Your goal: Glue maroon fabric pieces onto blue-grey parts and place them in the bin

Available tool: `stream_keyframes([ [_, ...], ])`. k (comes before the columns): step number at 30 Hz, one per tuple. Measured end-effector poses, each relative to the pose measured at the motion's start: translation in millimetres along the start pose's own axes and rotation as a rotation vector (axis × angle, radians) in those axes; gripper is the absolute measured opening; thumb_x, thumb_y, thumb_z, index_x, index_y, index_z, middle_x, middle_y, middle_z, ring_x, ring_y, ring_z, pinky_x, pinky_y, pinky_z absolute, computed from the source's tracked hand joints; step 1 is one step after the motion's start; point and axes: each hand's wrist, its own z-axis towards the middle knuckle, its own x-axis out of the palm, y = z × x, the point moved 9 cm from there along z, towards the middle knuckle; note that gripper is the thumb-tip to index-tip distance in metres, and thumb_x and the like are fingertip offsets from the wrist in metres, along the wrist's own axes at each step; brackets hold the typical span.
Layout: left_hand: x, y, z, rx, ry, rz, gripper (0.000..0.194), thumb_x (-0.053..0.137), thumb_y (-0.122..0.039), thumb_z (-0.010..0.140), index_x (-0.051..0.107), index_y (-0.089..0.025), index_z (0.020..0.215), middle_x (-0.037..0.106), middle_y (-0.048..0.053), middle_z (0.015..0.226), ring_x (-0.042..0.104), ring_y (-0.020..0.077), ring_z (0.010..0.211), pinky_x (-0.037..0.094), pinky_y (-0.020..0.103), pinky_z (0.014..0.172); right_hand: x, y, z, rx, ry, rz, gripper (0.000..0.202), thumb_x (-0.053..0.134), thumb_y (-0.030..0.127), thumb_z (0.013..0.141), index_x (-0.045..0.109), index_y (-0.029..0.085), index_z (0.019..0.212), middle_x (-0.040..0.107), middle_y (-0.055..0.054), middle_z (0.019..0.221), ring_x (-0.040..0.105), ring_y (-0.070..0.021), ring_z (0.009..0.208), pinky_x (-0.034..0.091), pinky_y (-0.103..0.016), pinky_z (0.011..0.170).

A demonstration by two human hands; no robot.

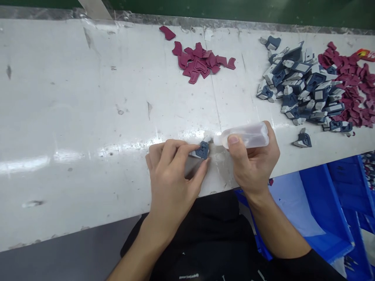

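Near the front edge of the white table, my left hand [175, 168] pinches a small dark blue and white plastic part [202, 150] between thumb and fingers. A recessed outline shows on the part's blue upper face. My right hand [256, 156] is wrapped round a clear squeeze bottle [247, 134] that lies nearly level, its thumb pressed on the side. The bottle's thin tip points left and ends close to the part's upper right edge; whether it touches I cannot tell. Pale liquid shows inside the bottle.
Several maroon pieces [196, 62] lie at the back middle of the table [88, 117]. To the right is a heap of blue and white parts [304, 82] beside more maroon pieces [356, 93]. One blue part [303, 139] lies apart. Blue bins [336, 210] stand below the edge.
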Motion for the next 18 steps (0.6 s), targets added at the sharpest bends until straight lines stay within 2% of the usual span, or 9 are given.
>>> stream_keyframes([
  [8, 0.5, -0.7, -0.4, 0.019, -0.007, -0.001, 0.017, 0.08, -0.024, 0.101, 0.073, -0.026, 0.117, 0.074, 0.006, 0.108, 0.059, 0.0297, 0.109, 0.048, 0.049, 0.096, -11.1, 8.1, -5.3, -0.066, -0.014, -0.084, 0.042, 0.081, 0.049, 0.1, 0.048, 0.03, 0.084, 0.047, 0.003, 0.067, 0.046, -0.0167, 0.056, 0.036, -0.033, 0.047],
  [18, 1.0, 1.1, -1.3, 0.001, -0.005, -0.014, 0.016, 0.079, -0.027, 0.102, 0.073, -0.028, 0.117, 0.073, 0.005, 0.107, 0.057, 0.0289, 0.108, 0.047, 0.048, 0.095, -8.0, 22.1, -11.0, -0.1, 0.083, -0.107, 0.037, 0.081, 0.042, 0.101, 0.051, 0.029, 0.084, 0.047, 0.004, 0.064, 0.043, -0.0148, 0.052, 0.035, -0.031, 0.043],
])
